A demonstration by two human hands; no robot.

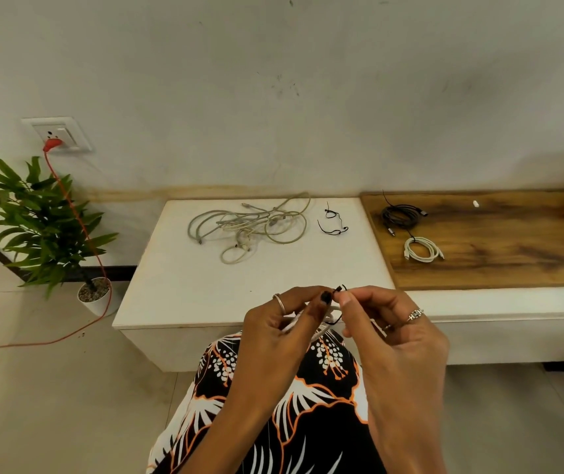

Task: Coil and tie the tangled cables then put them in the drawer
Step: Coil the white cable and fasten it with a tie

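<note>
White coiled cable (321,328) with black tie (338,289) pinched between left hand (280,323) and right hand (386,323)

Home interior, living-room type corner, low furniture against a plain wall.

Evidence: scuffed painted wall (273,80) with domestic wall socket (60,133), red plug and cord (78,217) trailing over the tiled floor (51,388); potted plant (39,220) in a white pot on the floor by the left edge of a low white cabinet (178,289); wood-top bench (513,248) butted against the cabinet's right edge; person seated in a printed garment (308,405). Loose cables (249,224) at the cabinet top's far edge, two coiled ones (410,230) on the wood top's left end.
</note>
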